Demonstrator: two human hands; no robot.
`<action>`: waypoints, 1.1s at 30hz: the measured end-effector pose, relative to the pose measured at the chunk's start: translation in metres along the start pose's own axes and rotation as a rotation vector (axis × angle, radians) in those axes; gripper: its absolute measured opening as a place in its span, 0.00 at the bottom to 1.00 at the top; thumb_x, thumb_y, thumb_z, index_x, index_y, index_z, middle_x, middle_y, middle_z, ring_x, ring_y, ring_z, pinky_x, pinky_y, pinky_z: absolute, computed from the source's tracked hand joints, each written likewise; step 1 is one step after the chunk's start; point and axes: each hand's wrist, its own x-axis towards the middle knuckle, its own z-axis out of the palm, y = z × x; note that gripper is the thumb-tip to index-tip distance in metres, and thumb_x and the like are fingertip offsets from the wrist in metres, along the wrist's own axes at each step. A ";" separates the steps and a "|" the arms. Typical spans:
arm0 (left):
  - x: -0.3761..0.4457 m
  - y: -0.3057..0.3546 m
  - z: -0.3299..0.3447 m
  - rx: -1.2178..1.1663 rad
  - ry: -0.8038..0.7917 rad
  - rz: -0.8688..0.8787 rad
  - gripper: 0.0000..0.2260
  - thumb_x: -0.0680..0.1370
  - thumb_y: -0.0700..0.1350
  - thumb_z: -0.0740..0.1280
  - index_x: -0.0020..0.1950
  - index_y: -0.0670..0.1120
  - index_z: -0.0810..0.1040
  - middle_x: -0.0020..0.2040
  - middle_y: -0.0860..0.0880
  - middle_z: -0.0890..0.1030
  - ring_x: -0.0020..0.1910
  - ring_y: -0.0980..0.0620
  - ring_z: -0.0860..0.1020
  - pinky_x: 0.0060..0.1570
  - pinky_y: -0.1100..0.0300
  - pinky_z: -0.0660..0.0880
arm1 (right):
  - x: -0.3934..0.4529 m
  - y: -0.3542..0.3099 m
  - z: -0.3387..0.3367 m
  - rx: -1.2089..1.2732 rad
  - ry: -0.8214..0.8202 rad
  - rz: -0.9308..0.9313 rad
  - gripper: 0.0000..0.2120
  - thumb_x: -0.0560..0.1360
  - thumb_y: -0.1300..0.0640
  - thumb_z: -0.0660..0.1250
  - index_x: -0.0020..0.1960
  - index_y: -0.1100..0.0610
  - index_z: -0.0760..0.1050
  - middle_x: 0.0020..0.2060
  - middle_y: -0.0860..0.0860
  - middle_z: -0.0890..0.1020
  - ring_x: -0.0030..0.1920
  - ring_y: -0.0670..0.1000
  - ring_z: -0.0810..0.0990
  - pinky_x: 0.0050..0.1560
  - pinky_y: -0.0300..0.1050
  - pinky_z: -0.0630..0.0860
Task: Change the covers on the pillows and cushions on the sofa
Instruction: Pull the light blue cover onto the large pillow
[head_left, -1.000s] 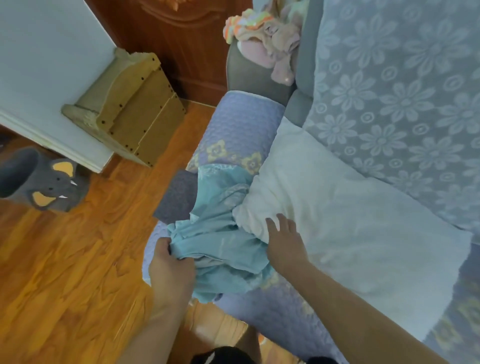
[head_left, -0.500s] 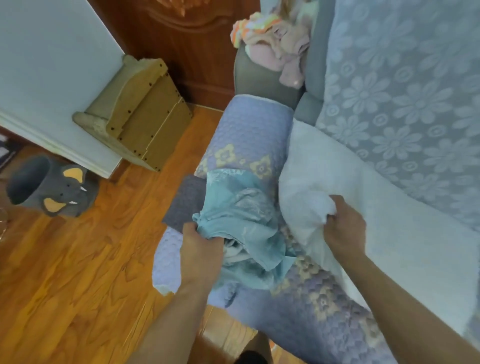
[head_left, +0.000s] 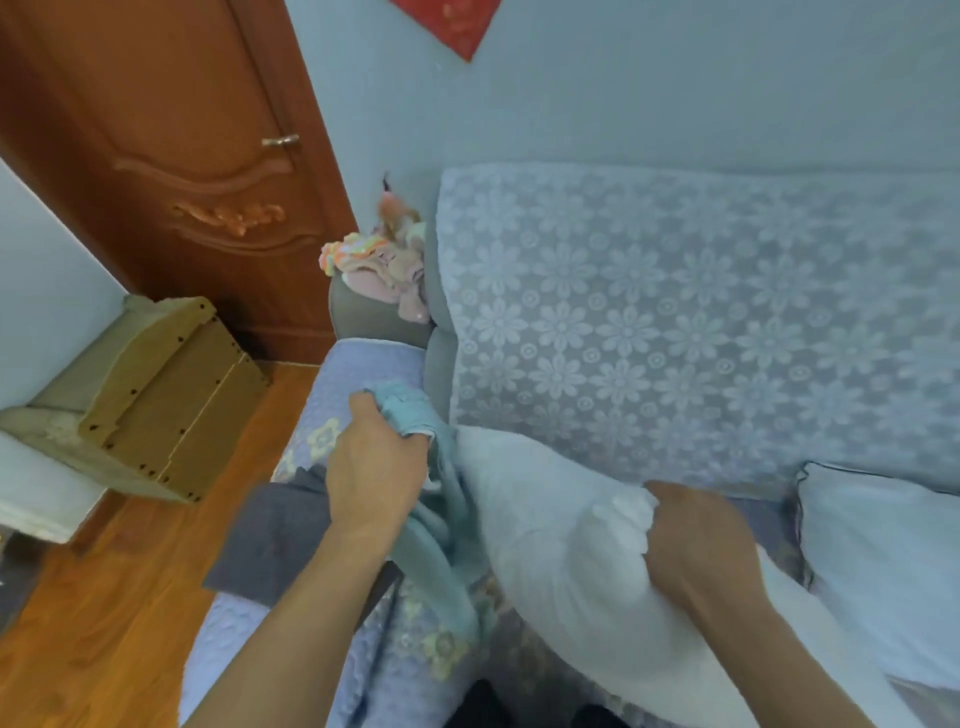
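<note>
So the left hand (head_left: 376, 467) is clenched around a bunched-up light blue fabric pillow cover (head_left: 431, 499), up by the sofa's armrest with the lilac quilted throw (head_left: 358, 374). The right hand (head_left: 691, 540) is grabbing a fistful of the bare white pillow (head_left: 561, 530), which lies on the sofa seat against the floral lace-covered backrest (head_left: 649, 332). The cover hangs down just beside the pillow's left end. Another pale cushion with dark piping (head_left: 883, 566) sits at the right, and a pile of pink clothes (head_left: 384, 265) sits on top of the armrest

pillow (head_left: 561, 561) on sofa (head_left: 649, 322) | cover (head_left: 441, 525) left of it (touching) | cushion (head_left: 883, 561) right
</note>
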 end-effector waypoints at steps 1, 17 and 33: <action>-0.009 0.009 0.000 -0.011 0.010 0.041 0.17 0.78 0.49 0.65 0.63 0.47 0.67 0.50 0.43 0.81 0.46 0.37 0.79 0.43 0.43 0.78 | -0.002 -0.004 0.007 -0.039 0.041 -0.053 0.14 0.66 0.65 0.56 0.24 0.57 0.69 0.21 0.53 0.71 0.18 0.55 0.70 0.18 0.40 0.66; -0.144 -0.038 0.040 -0.222 -0.368 -0.009 0.17 0.78 0.47 0.69 0.66 0.54 0.70 0.47 0.62 0.78 0.44 0.59 0.78 0.45 0.64 0.76 | -0.070 -0.061 0.020 0.514 -0.607 0.105 0.17 0.80 0.48 0.64 0.67 0.41 0.64 0.40 0.48 0.79 0.42 0.44 0.78 0.48 0.44 0.73; -0.104 -0.090 0.018 0.090 0.052 0.265 0.17 0.68 0.34 0.72 0.56 0.45 0.78 0.54 0.49 0.78 0.40 0.45 0.80 0.31 0.52 0.76 | -0.014 -0.110 0.085 0.366 -0.358 -0.460 0.22 0.79 0.56 0.60 0.74 0.52 0.69 0.51 0.51 0.83 0.48 0.52 0.83 0.50 0.45 0.78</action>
